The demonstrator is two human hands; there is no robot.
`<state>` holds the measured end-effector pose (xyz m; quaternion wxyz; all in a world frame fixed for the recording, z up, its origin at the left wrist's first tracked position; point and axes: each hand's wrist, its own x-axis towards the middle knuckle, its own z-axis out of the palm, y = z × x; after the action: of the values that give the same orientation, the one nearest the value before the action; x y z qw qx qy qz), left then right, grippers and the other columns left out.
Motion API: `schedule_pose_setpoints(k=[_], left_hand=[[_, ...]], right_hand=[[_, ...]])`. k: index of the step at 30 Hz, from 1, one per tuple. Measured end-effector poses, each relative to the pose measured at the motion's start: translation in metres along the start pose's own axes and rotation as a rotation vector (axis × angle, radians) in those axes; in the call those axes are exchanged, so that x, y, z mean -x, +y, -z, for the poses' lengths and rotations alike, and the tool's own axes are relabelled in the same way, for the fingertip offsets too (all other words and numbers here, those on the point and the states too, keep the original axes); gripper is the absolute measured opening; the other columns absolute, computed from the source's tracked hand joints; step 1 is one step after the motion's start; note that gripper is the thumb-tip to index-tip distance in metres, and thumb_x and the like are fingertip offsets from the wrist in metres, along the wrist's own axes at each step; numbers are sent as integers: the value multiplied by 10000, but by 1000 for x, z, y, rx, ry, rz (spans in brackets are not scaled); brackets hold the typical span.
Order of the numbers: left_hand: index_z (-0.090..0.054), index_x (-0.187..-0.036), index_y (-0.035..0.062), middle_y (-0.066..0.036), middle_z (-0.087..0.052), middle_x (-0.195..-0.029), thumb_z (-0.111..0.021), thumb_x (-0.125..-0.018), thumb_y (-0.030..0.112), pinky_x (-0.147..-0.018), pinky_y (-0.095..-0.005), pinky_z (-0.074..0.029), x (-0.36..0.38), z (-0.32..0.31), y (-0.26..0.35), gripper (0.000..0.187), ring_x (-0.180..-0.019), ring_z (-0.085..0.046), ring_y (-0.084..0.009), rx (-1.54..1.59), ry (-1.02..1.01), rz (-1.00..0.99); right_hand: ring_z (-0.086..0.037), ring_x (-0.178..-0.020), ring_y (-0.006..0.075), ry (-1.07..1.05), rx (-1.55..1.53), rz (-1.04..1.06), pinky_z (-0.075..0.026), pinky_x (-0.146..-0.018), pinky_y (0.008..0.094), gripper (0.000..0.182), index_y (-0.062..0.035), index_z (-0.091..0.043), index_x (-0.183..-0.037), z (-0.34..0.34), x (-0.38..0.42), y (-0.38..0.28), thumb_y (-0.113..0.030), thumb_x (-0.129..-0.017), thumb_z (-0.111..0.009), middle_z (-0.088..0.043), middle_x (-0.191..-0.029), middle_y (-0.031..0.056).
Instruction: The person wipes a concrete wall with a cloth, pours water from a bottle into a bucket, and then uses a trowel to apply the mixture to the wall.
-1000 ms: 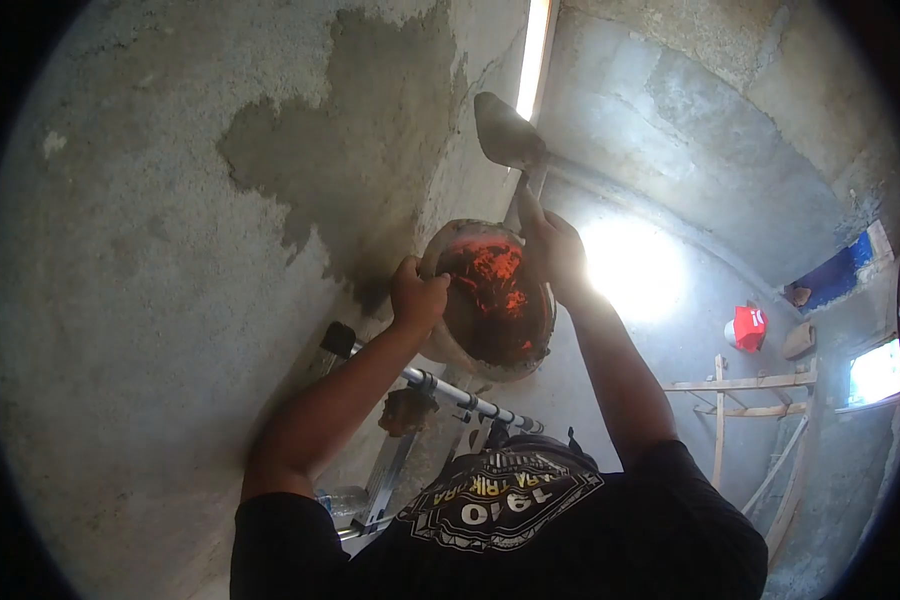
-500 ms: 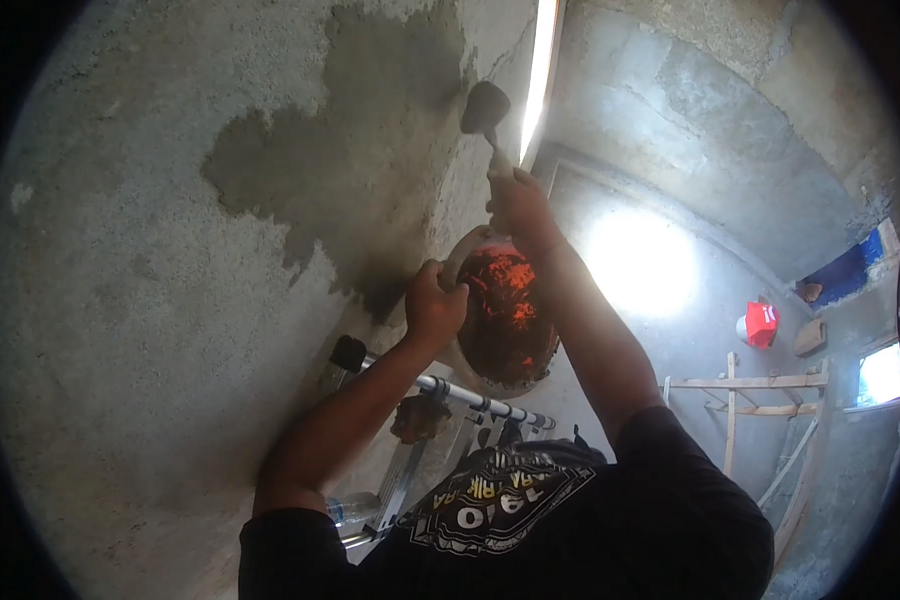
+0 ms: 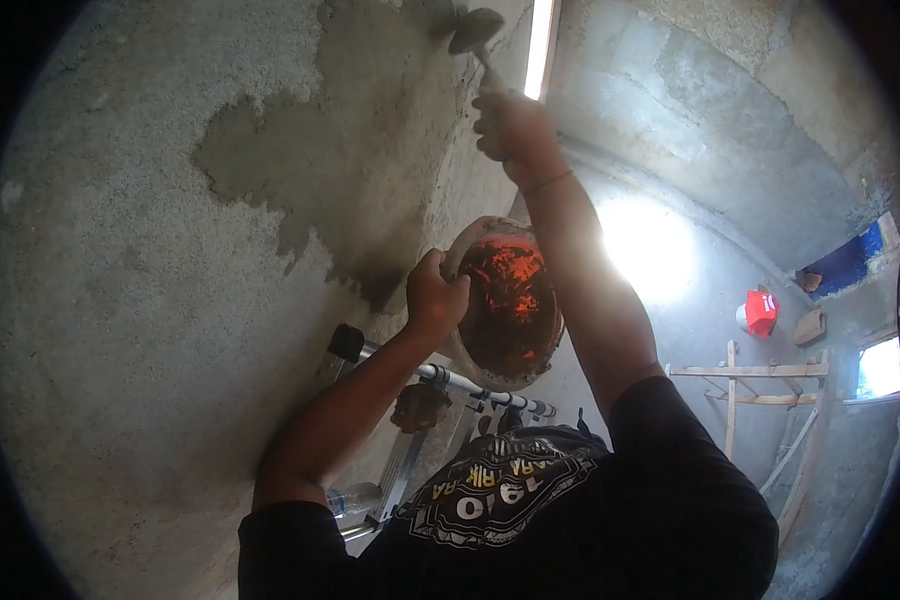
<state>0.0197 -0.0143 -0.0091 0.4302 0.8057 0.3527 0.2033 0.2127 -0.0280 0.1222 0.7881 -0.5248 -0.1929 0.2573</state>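
My right hand (image 3: 515, 130) is raised and closed around the handle of a trowel (image 3: 476, 32), whose mortar-coloured blade is close to the wall near the top of the view. Lower down, my left hand (image 3: 436, 298) grips the rim of a round bowl (image 3: 515, 300) by its left side. Dark smears partly cover the orange-red inside of the bowl, and grey crust lines its edge. A darker, damp-looking patch of mortar (image 3: 355, 150) spreads over the rough grey wall (image 3: 140, 300) left of the trowel.
Below my left arm stands a metal ladder (image 3: 450, 382) with a clear bottle (image 3: 354, 499) beside it. A bright narrow gap (image 3: 541, 50) runs beside the wall corner. To the right are a wooden frame (image 3: 750, 371), a red container (image 3: 760, 314) and a small window (image 3: 884, 371).
My right hand has moved up with the trowel, away from the bowl and closer to the upper wall. My left hand and the bowl have stayed nearly in place.
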Motion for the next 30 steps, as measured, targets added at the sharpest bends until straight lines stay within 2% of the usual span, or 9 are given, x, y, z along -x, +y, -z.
schedule_pose_setpoints(k=[1, 2, 3, 5, 10, 13, 21, 26, 30], left_hand=[[-549, -1019, -68, -232, -634, -968, -705, -739, 113, -833, -392, -473, 1, -1, -1, 368, -930, -635, -321, -2, 0, 1], [-549, -1003, -63, -221, -636, -942, -704, -738, 112, -811, -392, -477, 2, -1, -1, 353, -904, -638, -315, -18, 1, -7], [-548, -986, -57, -211, -638, -917, -703, -737, 111, -789, -392, -481, 2, -1, -1, 338, -877, -641, -309, -36, 4, -15], [-548, -982, -54, -210, -638, -913, -705, -736, 112, -787, -392, -481, 1, -3, -5, 335, -877, -641, -311, -28, 3, -30], [-549, -975, -49, -210, -636, -903, -708, -735, 117, -784, -401, -481, 5, -3, -4, 332, -867, -639, -313, -49, 7, -64], [-550, -976, -48, -217, -636, -906, -710, -735, 117, -786, -406, -483, 6, -5, -4, 333, -868, -641, -314, -74, 89, -139], [-551, -1042, -74, -261, -631, -995, -711, -740, 112, -861, -405, -468, 7, 4, 11, 388, -989, -629, -349, -12, -68, 72], [-551, -1045, -78, -262, -630, -1005, -710, -741, 108, -866, -404, -467, 11, 5, 17, 391, -993, -627, -353, -41, -43, 47], [-546, -1083, -99, -273, -623, -1046, -712, -739, 111, -896, -397, -461, 10, 4, 14, 436, -1030, -614, -371, -33, -51, 35]], right_hand=[[-566, -603, 192, -48, -180, -74, -444, -468, 327, 223, 33, -575, -967, 5, -3, -2, -157, -870, -641, -604, -826, 108], [-563, -635, 204, -39, -199, -6, -453, -479, 327, 215, 21, -564, -985, 9, 0, 2, -162, -885, -613, -598, -879, 108], [-563, -635, 204, -40, -201, -4, -453, -479, 327, 215, 21, -564, -985, 8, 3, 6, -162, -885, -613, -598, -879, 108], [-563, -636, 210, 116, -280, -67, -454, -481, 336, 201, 15, -555, -990, 8, 7, 21, -150, -886, -604, -588, -867, 103], [-546, -602, 214, 75, -286, -297, -412, -460, 342, 192, -17, -549, -979, 19, -13, 70, -171, -882, -610, -575, -844, 87], [-533, -581, 206, 49, -288, -269, -389, -440, 333, 188, -20, -547, -973, 18, -15, 87, -169, -879, -613, -564, -825, 79], [-534, -575, 205, 39, -294, -181, -389, -419, 325, 162, -6, -546, -950, 1, -13, 58, -146, -892, -603, -554, -798, 87], [-551, -693, 206, -71, -380, -99, -482, -549, 336, 282, 29, -517, -1102, -1, -12, 11, -185, -924, -567, -560, -942, 109], [-552, -704, 200, -58, -361, 0, -481, -546, 328, 292, 33, -509, -1117, 15, -17, 5, -180, -923, -557, -566, -952, 113]])
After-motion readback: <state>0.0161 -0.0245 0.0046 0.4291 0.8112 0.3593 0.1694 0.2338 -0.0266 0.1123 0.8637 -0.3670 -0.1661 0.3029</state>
